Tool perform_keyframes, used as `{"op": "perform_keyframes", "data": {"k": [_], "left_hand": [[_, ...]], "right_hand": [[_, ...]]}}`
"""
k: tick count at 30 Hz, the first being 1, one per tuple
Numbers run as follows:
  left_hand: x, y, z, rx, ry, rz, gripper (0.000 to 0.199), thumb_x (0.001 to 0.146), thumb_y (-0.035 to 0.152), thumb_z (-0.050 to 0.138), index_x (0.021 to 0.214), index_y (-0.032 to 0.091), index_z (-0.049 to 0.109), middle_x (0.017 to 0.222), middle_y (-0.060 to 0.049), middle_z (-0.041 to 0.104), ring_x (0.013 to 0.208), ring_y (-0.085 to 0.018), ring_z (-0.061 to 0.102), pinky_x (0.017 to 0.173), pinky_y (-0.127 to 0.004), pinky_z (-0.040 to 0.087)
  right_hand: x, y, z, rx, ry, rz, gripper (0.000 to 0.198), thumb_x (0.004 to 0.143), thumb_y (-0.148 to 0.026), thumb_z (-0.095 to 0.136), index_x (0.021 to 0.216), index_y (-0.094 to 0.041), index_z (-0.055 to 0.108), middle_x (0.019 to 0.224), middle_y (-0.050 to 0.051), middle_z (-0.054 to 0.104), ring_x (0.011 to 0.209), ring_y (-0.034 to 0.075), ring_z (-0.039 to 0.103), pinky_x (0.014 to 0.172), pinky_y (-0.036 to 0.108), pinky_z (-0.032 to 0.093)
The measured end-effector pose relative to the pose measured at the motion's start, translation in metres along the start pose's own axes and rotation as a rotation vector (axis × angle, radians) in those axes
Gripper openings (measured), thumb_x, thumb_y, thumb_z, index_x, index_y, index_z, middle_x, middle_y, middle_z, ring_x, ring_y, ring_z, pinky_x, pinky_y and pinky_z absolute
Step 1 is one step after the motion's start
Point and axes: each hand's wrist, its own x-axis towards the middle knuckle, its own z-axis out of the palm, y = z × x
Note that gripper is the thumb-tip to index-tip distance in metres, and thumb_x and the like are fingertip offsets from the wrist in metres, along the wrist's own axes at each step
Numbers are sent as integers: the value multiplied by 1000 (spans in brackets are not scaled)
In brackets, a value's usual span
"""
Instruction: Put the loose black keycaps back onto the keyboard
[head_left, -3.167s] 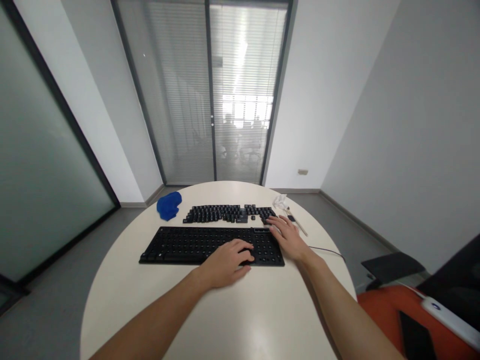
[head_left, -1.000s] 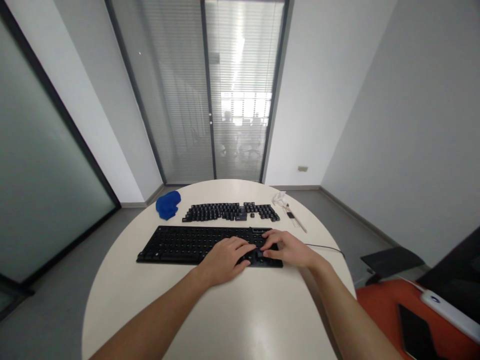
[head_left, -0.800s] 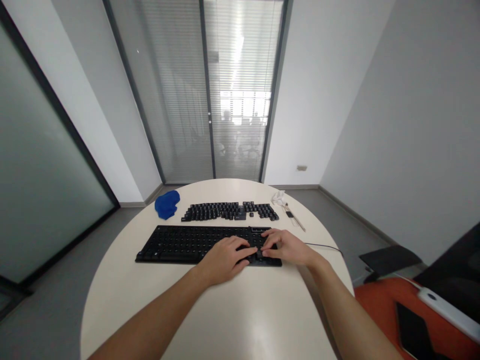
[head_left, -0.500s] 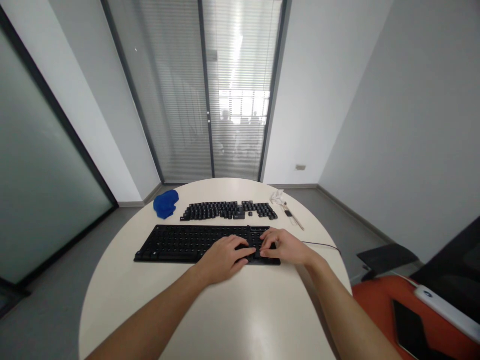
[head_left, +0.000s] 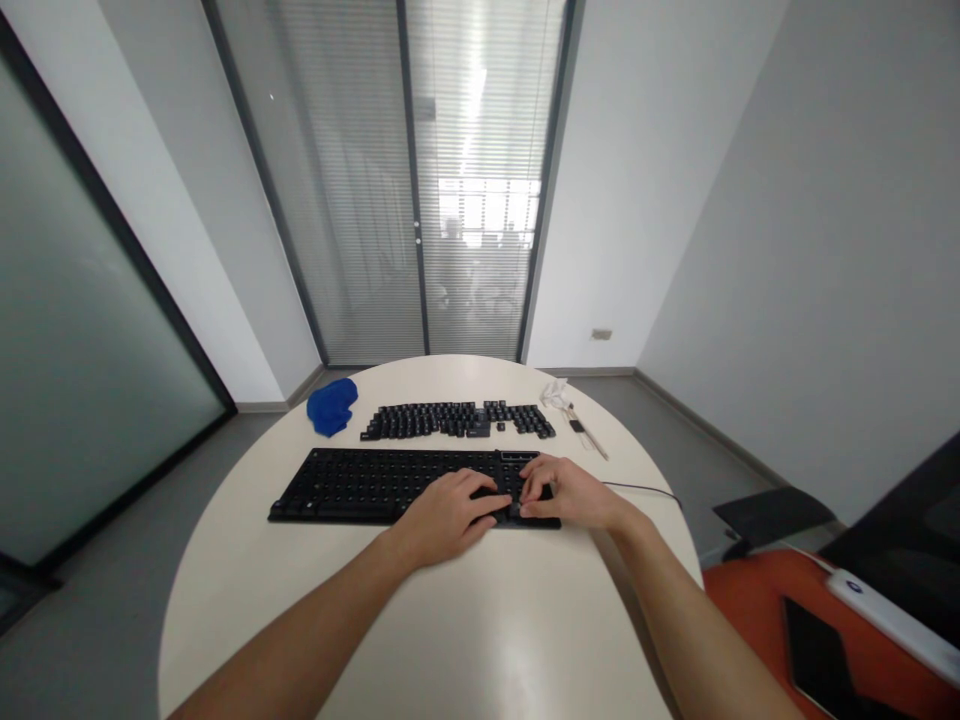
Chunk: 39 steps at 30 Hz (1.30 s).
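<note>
A black keyboard (head_left: 352,485) with its keycaps off lies across the table in front of me. My left hand (head_left: 450,512) rests on its right half, fingers stretched out and the index finger pointing at the number pad area. Over the keyboard's right end, my right hand (head_left: 562,492) has its thumb and fingers curled together in a pinch close to the surface. Whatever sits between those fingertips is too small to make out. Behind the keyboard, loose black keycaps (head_left: 427,420) stand in rows, with a gap towards their right part.
A blue cloth (head_left: 331,407) lies at the back left of the round table (head_left: 465,640). Crumpled white tissue (head_left: 555,394) and a thin stick-like tool (head_left: 589,433) are at the back right. A cable (head_left: 641,488) runs off rightward. An orange chair (head_left: 757,600) holds a phone (head_left: 817,650) and power strip (head_left: 892,620).
Almost nothing differs. Both hands keep their places on the keyboard, with only a very slight shift of the whole view.
</note>
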Motion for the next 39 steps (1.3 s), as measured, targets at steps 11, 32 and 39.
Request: {"op": "perform_keyframes", "data": {"k": [11, 32, 39], "left_hand": [[3, 4, 0, 45, -31, 82, 34, 99, 19, 51, 131, 26, 60, 125, -8, 60, 117, -24, 53, 103, -41, 45], [2, 5, -1, -48, -46, 53, 42, 90, 29, 68, 131, 28, 61, 131, -7, 59, 124, -26, 52, 107, -45, 43], [3, 5, -1, -110, -38, 44, 38, 90, 35, 67, 127, 27, 64, 132, -8, 59, 125, -27, 52, 109, -46, 41]], "right_hand": [[-1, 1, -1, -33, -4, -2, 21, 71, -42, 84, 68, -24, 75, 80, 3, 76, 105, 26, 63, 95, 40, 46], [-8, 17, -5, -51, 42, 167, 81, 70, -53, 82, 141, -24, 56, 160, 14, 31, 147, 35, 30, 122, 53, 23], [-3, 22, -6, -70, 11, 191, 90, 65, -54, 85, 143, -22, 54, 160, 15, 31, 146, 36, 31, 122, 53, 22]]}}
